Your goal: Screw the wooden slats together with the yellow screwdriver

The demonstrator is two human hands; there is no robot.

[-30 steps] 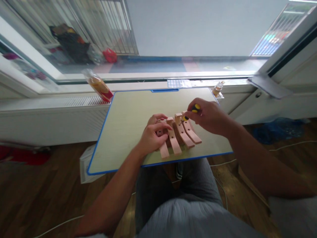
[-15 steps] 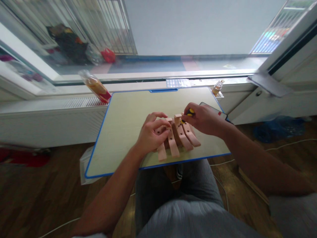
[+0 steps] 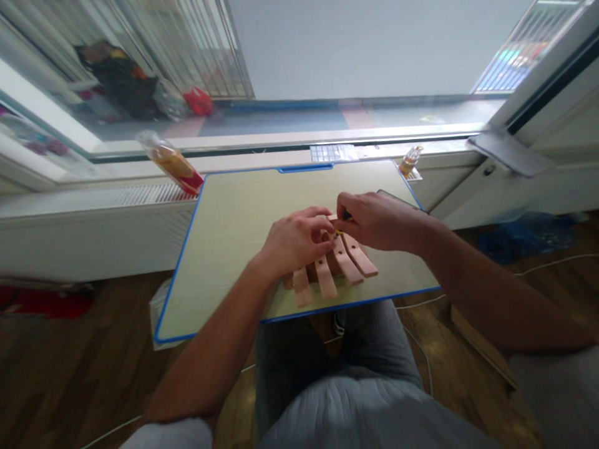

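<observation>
Several light wooden slats [image 3: 349,265] with dark holes, joined in a fan-like wooden assembly, lie near the front edge of the board table [image 3: 224,249]. My left hand [image 3: 299,240] curls over the assembly from the left, thumb and fingers closed on its middle part; whether a small part is pinched there is hidden. Just right of those fingertips, my right hand [image 3: 374,218] grips a screwdriver with a yellow and black handle [image 3: 346,214]. Most of the screwdriver is covered by my fingers, and its tip cannot be made out.
A phone-like dark-edged flat object [image 3: 395,198] lies partly behind my right hand. Beyond the table stand a tilted bottle with a red label [image 3: 175,167] and a small bottle [image 3: 410,161] by the windowsill. A white cable [image 3: 423,358] crosses the floor.
My left hand has slid right across the slats, closer to my right hand. My right hand, with the screwdriver, has shifted left, so the handle is more hidden.
</observation>
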